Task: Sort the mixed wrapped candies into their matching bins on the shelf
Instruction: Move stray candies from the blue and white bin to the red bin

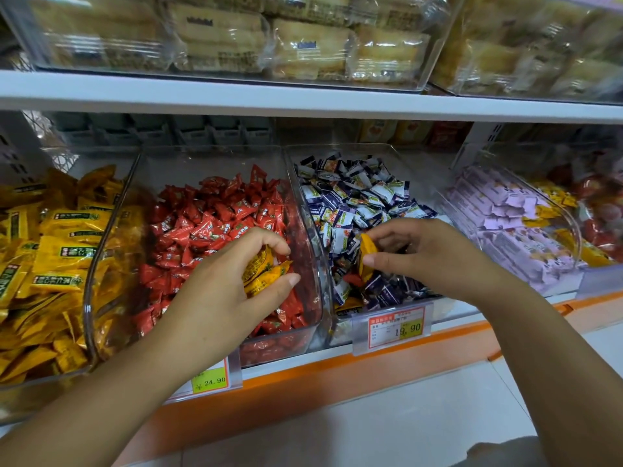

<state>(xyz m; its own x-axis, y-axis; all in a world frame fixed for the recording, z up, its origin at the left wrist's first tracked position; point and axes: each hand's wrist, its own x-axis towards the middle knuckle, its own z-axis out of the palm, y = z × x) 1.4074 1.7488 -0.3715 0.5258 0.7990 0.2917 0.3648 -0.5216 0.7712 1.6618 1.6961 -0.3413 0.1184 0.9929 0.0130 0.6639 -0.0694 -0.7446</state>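
Left hand (232, 281) holds several yellow foil-wrapped candies (261, 269) in curled fingers over the clear plastic bin of red candies (315, 264). Right hand (424, 254) pinches one yellow wrapped candy (365, 254) above the blue-and-white candy bin (401, 150). Light, crinkly, probably slippery; best pinched across the body, not the tails.

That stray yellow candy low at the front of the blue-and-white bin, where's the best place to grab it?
Probably pinch the exposed top edge of the yellow candy, coming down from above: it is half buried under blue-and-white candies, and the bin's clear front wall blocks approach from the front.
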